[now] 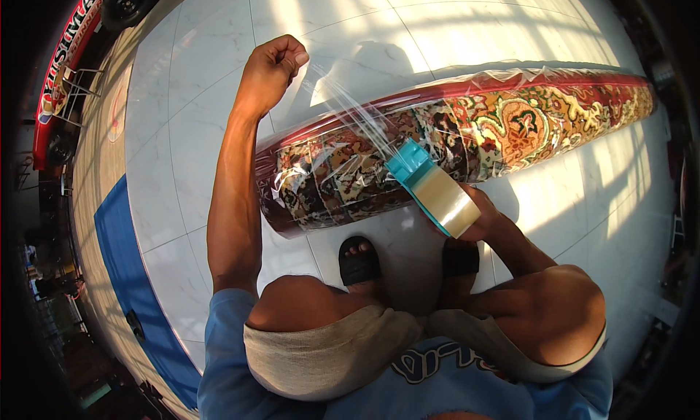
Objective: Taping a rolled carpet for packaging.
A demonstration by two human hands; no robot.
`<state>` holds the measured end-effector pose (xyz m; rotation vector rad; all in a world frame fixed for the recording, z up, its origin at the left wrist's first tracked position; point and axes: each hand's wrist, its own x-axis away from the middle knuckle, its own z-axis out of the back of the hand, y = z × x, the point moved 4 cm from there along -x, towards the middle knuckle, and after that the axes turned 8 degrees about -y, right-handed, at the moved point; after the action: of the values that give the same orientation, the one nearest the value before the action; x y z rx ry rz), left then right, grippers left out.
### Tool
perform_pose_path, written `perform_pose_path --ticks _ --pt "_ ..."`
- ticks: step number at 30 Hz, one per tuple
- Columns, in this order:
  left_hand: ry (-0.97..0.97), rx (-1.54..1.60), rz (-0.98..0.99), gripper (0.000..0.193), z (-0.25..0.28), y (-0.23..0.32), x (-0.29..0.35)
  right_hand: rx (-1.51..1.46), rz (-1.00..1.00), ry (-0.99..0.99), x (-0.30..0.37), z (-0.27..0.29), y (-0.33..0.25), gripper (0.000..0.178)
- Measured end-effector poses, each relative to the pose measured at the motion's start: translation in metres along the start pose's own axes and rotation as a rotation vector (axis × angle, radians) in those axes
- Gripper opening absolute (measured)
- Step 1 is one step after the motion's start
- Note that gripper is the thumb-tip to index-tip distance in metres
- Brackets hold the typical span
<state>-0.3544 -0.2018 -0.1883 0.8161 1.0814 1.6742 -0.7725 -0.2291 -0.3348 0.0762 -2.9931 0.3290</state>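
Observation:
A rolled carpet (525, 132) with a red edge and a flowered pattern lies across the floor, wrapped in clear plastic. My right hand (481, 214) grips a teal tape dispenser (414, 165) with a wide roll of tape, held over the near side of the carpet. From the dispenser a strip of clear tape (350, 103) stretches up to the far left. My left hand (273, 74) is closed on the tape's free end, raised beyond the carpet's left part. Some fingers of my right hand are hidden behind the dispenser.
White floor tiles (204, 92) surround the carpet. My sandalled feet (359, 261) stand close to its near side. A blue mat (135, 274) lies at the left. Farther off at the upper left are a red vehicle-like thing (73, 48) with black wheels and a metal rack.

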Motion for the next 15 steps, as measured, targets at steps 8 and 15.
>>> perform_pose_path --ticks 8,15 --pt "-0.246 0.115 0.044 0.018 0.025 -0.051 -0.04 0.207 -0.09 -0.14 -0.034 -0.057 -0.022 0.057" --pt "-0.398 0.401 0.201 0.016 0.035 -0.109 -0.079 0.334 -0.355 -0.04 -0.097 -0.104 -0.041 0.054"
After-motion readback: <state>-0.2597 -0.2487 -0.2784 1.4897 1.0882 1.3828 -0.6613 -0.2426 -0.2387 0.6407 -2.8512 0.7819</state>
